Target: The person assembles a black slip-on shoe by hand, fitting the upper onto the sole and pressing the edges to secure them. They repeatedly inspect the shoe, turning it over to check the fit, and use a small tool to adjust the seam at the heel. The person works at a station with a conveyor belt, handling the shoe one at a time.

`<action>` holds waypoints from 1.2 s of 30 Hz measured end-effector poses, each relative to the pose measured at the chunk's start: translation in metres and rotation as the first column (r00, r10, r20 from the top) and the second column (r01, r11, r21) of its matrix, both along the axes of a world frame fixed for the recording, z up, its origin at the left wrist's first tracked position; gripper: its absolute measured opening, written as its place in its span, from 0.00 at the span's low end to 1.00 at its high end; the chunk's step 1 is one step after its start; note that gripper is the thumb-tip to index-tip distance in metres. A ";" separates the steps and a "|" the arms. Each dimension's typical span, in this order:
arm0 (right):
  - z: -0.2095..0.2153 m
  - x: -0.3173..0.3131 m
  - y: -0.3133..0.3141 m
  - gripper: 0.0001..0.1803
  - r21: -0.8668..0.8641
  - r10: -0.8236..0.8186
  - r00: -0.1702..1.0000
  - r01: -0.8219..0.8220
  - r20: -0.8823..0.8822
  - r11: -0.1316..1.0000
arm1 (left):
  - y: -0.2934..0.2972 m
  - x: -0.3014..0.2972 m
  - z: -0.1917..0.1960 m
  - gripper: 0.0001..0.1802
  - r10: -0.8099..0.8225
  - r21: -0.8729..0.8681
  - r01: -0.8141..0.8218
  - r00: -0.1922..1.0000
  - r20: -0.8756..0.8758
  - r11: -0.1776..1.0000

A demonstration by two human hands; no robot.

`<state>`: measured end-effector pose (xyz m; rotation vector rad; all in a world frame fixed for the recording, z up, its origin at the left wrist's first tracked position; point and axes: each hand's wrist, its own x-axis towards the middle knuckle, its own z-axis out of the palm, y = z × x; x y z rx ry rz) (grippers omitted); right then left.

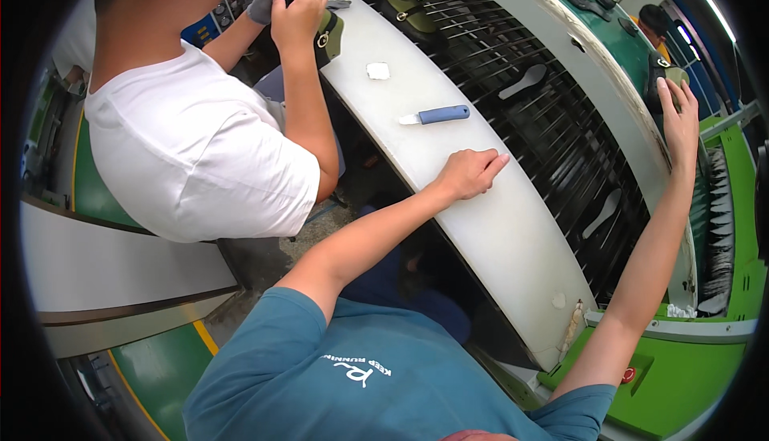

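Observation:
My left hand (473, 175) rests on the white work ledge (525, 241), its fingers curled in and nothing visible in them. Beyond it on the ledge lies a scraper (443, 115) with a blue handle and a short pale blade. A small white square piece (377, 71) sits further up the ledge. At the far right my right arm is stretched out. My right hand (681, 116) grips an olive and black shoe (678, 75) at the edge of the green belt; the fingers cover part of the shoe.
A roller conveyor (553, 149) runs beyond the ledge, carrying olive buckled sandals (412, 16) and pale insole-shaped pieces (525, 80). At left, a co-worker in a white shirt (200, 144) handles a dark shoe. Green machinery with a red button (629, 374) stands at lower right.

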<state>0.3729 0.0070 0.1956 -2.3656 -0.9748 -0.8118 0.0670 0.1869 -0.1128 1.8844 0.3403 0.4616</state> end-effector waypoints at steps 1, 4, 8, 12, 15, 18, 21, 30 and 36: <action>-0.009 -0.020 0.000 0.29 0.033 0.043 0.993 -0.047 0.111 0.998 | -0.002 0.000 -0.003 0.33 0.007 0.065 -0.006 1.000 -0.005 0.998; -0.048 -0.094 0.029 0.17 0.174 0.210 0.911 -0.285 0.355 0.943 | 0.010 0.001 -0.013 0.31 0.070 0.234 -0.069 0.998 0.001 0.970; -0.085 -0.195 0.012 0.07 0.519 0.758 0.621 -0.589 -0.200 0.619 | 0.000 -0.001 -0.010 0.30 0.068 0.230 -0.083 0.995 0.074 0.970; -0.091 -0.254 -0.005 0.21 0.365 0.978 0.000 -0.928 -0.209 0.078 | -0.003 -0.004 -0.007 0.29 0.089 0.281 -0.112 0.992 0.094 0.953; -0.081 -0.283 -0.019 0.23 0.381 0.970 -0.172 -0.919 -0.172 -0.096 | -0.010 -0.003 0.002 0.28 0.066 0.307 -0.097 0.992 0.112 0.947; -0.074 -0.286 -0.034 0.21 0.414 0.949 -0.269 -0.893 -0.167 -0.180 | -0.012 -0.009 0.004 0.28 0.081 0.349 -0.115 0.990 0.111 0.930; -0.077 -0.287 -0.039 0.16 0.468 0.912 -0.402 -0.822 -0.076 -0.323 | -0.008 -0.014 0.003 0.28 0.089 0.393 -0.108 0.994 0.065 0.913; -0.073 -0.307 -0.057 0.16 0.313 0.953 -0.300 -0.901 0.050 -0.300 | -0.022 -0.010 0.003 0.27 0.023 0.543 -0.058 0.997 0.071 0.837; -0.092 -0.337 -0.056 0.18 0.363 0.956 -0.213 -0.891 0.199 -0.274 | -0.029 -0.009 0.007 0.23 -0.001 0.585 -0.059 0.995 0.102 0.809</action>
